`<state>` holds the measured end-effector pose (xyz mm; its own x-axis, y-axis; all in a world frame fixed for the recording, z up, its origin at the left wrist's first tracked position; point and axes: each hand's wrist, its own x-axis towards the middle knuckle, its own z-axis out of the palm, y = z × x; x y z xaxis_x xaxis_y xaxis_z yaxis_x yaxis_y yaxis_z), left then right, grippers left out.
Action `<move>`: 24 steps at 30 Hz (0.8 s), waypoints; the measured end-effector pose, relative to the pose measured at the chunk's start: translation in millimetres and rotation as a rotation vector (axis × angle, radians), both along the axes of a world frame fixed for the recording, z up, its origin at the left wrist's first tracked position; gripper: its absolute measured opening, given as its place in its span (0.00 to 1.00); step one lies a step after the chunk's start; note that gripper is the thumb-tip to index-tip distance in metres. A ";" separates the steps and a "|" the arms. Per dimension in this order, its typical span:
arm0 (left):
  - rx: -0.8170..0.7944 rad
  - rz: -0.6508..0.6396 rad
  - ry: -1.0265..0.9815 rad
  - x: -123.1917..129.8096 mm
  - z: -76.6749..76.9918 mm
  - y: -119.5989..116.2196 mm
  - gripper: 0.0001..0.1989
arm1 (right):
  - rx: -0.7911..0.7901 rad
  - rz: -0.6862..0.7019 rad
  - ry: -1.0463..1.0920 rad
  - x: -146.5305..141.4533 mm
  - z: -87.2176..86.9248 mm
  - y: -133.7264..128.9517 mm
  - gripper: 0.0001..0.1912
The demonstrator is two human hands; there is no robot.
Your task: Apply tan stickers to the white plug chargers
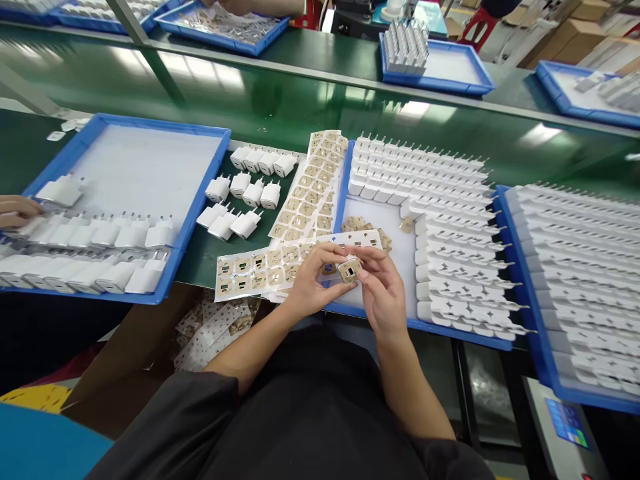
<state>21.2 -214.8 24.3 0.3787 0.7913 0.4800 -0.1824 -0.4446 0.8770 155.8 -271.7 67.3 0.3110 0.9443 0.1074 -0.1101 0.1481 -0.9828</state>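
Between my two hands is a white plug charger (349, 269), its port face turned up with a tan sticker over it and a dark port opening showing. My left hand (315, 277) grips it from the left with thumb and fingers. From the right, the thumb and fingers of my right hand (384, 287) press on its edge. Under my hands lies a white sheet of tan stickers (275, 267), with more sticker sheets (313, 187) stacked behind. Several loose white chargers (245, 190) stand in short rows to the left of those sheets.
Right of my hands, a blue tray (375, 310) holds rows of chargers and loose tan pieces (367, 228). A second full tray (530, 333) stands further right. At left, another person's hand (20, 210) reaches into a blue tray (165, 267) of chargers. A green belt (300, 100) runs behind.
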 end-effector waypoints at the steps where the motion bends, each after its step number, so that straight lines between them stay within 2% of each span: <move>1: 0.009 -0.001 0.004 0.1 0.7 0.0 0.19 | -0.002 -0.016 -0.065 2.3 -0.4 -0.3 0.11; 3: 0.020 0.006 0.019 0.4 2.2 0.1 0.19 | 0.024 -0.087 -0.248 5.2 -1.1 -1.4 0.06; 5: -0.003 0.002 0.020 1.2 3.5 0.4 0.18 | 0.150 -0.165 -0.508 6.9 -0.4 -4.7 0.04; 7: -0.064 -0.020 -0.012 2.3 4.4 0.8 0.18 | 0.342 -0.161 -0.743 9.5 2.4 -10.5 0.08; 9: -0.141 -0.037 -0.060 3.2 5.0 1.4 0.18 | 0.481 -0.141 -0.809 16.0 6.2 -15.8 0.10; 11: -0.198 -0.039 -0.082 3.4 5.0 2.1 0.19 | 0.474 -0.263 -0.746 28.4 8.7 -15.9 0.11; 13: -0.222 -0.054 -0.077 3.3 4.3 2.8 0.19 | 0.345 -0.469 -0.759 45.4 7.8 -8.4 0.13; 14: -0.223 -0.060 -0.073 3.3 3.8 3.0 0.20 | 0.251 -0.510 -0.840 54.1 5.9 -2.3 0.17; 16: -0.209 -0.042 -0.065 3.5 3.6 2.8 0.21 | 0.086 -0.445 -1.056 68.6 -0.3 11.0 0.26; 17: -0.192 -0.013 -0.063 3.6 4.6 2.2 0.22 | 0.056 -0.417 -1.137 73.3 -4.0 16.8 0.28; 20: -0.128 0.074 -0.069 0.9 15.4 -2.7 0.23 | 0.133 -0.290 -1.218 77.8 -14.8 25.2 0.25; 24: 0.008 0.207 -0.030 -22.6 39.9 -2.8 0.24 | 0.220 0.126 -1.260 73.9 -25.1 22.9 0.19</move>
<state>-1.4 -217.6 64.2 0.1939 0.8468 0.4953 -0.1119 -0.4825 0.8687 229.7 -248.8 42.2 -0.2078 0.8846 0.4174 0.8475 0.3759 -0.3747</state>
